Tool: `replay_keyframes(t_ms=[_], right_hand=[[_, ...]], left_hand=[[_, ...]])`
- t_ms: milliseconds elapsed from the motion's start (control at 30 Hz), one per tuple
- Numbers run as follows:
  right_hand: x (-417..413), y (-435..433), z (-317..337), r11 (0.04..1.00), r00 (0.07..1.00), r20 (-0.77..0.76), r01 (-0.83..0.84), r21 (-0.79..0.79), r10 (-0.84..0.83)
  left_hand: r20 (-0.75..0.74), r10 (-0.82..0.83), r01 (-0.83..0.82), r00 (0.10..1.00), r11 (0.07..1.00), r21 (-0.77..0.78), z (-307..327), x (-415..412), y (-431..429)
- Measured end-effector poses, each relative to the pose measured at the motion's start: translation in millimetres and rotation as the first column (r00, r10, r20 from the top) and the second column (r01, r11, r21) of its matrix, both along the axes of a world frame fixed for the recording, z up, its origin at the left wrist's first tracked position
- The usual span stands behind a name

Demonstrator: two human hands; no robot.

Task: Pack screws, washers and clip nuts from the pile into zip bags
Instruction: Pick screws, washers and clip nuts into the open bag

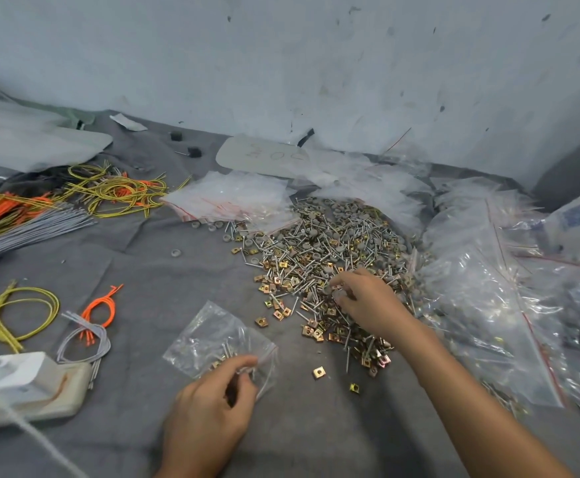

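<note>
Left hand, right hand, one bag

Pale blue-white wall across the far side, full of dark spots and scuffs. Wrinkled grey cloth spread from near to far below it. Darker grey corner far right, maybe another wall. Soft, even light.

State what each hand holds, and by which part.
Left hand pinches the zip bag at its near edge. Right hand reaches into the pile; hold unclear.
</note>
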State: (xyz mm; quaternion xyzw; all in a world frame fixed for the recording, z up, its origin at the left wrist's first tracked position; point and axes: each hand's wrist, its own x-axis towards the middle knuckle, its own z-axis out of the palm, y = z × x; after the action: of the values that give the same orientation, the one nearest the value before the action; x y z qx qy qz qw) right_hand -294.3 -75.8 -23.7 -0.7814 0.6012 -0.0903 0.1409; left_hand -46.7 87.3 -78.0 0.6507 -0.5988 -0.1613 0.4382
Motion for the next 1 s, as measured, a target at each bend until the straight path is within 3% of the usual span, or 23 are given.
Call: replay_keyframes(t_ms=[200, 567, 800, 1000], right_hand=[[-7, 7, 3, 0.997, 0.996, 0.071, 0.050, -0.065, -0.045], [-1, 59, 2, 0.985, 0.900, 0.432, 0.124, -0.121, -0.060], [31, 103, -20, 0.997, 0.886, 0.461, 0.071, -0.043, -0.043], [81, 141, -37, 0.999, 0.778, 0.627, 0.002, 0.046, -0.031]], left_hand=[[-0.002, -0.008, 0.008, 1.000, 1.000, -0.009, -3, 1, -2], [-0.061, -0.022, 0.021, 0.998, 1.000, -0.012, -7, 2, -5], [-0.064, -0.019, 0.016, 0.998, 0.999, -0.041, -13, 3, -6], [-0.083, -0.034, 0.026, 0.996, 0.995, -0.099, -11, 4, -4]])
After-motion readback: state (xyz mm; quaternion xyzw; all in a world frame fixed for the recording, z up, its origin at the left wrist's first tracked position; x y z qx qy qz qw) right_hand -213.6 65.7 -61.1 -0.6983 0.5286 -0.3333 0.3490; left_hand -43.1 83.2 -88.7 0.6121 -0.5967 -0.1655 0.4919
